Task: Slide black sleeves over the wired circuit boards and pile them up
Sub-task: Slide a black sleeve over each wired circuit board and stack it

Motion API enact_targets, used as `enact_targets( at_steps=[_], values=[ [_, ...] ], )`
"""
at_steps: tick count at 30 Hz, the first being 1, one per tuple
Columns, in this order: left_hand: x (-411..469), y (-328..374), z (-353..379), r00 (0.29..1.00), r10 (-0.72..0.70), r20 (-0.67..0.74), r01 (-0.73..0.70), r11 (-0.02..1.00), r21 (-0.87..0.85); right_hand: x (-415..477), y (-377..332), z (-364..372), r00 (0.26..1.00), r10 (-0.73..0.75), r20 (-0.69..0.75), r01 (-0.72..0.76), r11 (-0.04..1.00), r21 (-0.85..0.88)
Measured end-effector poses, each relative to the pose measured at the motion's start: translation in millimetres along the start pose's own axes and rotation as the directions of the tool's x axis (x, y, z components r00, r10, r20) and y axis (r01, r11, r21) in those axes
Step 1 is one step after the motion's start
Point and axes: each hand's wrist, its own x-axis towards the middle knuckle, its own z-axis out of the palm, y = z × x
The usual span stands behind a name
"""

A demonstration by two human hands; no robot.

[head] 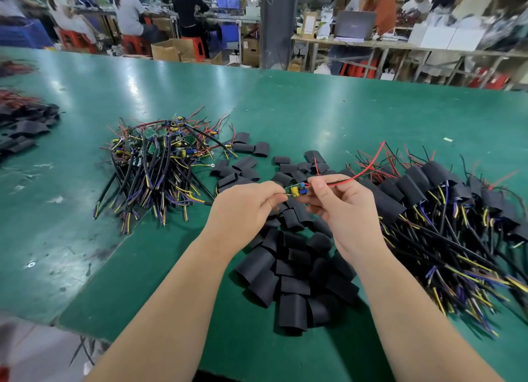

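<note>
Head view: bare wired circuit board [295, 191], green with yellow and blue components, held in the air directly above the heap of loose black sleeves [294, 279], with no sleeve on it. The left hand [245, 207] pinches the board's left end between thumb and fingertips. The right hand [343, 207] pinches the red and black leads [368, 164] just where they leave the board's right end, and the leads arc up and away beyond the heap. Left of the heap lies the pile of unsleeved boards [160, 164]; right of it, touching its edge, lies the pile of sleeved boards [445, 210]. All rest on the green table [343, 110]. Judged step: board picked and oriented, sleeve not yet taken. Likely faults: the splayed leads could miss or snag a flattened sleeve mouth. Tall components could catch on the sleeve's rim and jam it. Pulling by the leads rather than the board could strain their solder joints. Hidden or unclear: the board's thicker cable, presumably behind the left hand, is not visible. Whether either palm conceals a sleeve cannot be told. Component detail is too small to read. The sleeved pile is cut off at the frame's right edge, and a further dark pile [23, 127] far left of the heap is cropped and blurred.
</note>
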Motion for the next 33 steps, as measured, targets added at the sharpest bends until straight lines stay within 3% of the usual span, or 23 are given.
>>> enact_targets(
  at_steps=[3,5,8,10,14,19,23,30,33],
  values=[
    [-2.4,-7.6,-2.0,0.998,-0.06,-0.018,0.06,0.998,-0.036,1.3,3.0,-1.9,0.998,-0.001,0.056,0.006,0.995,-0.098],
    [-2.7,-15.4,-4.3,0.987,-0.137,-0.081,0.135,0.99,-0.036,3.7,5.7,-6.3,0.999,0.01,0.046,0.004,0.954,-0.301],
    [-0.4,-28.8,-7.6,0.943,-0.262,-0.207,0.261,0.965,-0.032,3.3,8.9,-10.0,0.999,-0.046,0.016,0.047,0.791,-0.61],
    [0.9,-35.1,-7.6,0.901,-0.342,-0.266,0.342,0.938,-0.051,-1.0,9.9,-7.0,0.991,-0.109,0.081,0.133,0.669,-0.732],
    [0.2,-40.2,-2.6,0.855,-0.388,-0.344,0.399,0.916,-0.044,-11.8,16.2,10.8,0.907,-0.127,0.401,0.411,0.477,-0.777],
    [-0.8,-44.8,-3.3,0.821,-0.404,-0.404,0.422,0.905,-0.047,-20.4,32.4,31.7,0.853,0.074,0.517,0.484,0.261,-0.835],
    [-1.4,-44.9,-3.6,0.82,-0.403,-0.406,0.414,0.908,-0.067,-13.0,27.6,32.2,0.843,0.069,0.533,0.494,0.29,-0.819],
    [-0.4,-44.2,-4.5,0.808,-0.421,-0.412,0.42,0.902,-0.099,-5.6,11.2,15.3,0.887,-0.003,0.461,0.428,0.377,-0.821],
    [0.2,-45.1,-4.4,0.805,-0.422,-0.416,0.419,0.902,-0.103,5.3,-1.0,9.1,0.946,-0.003,0.323,0.277,0.522,-0.807]
  ],
)
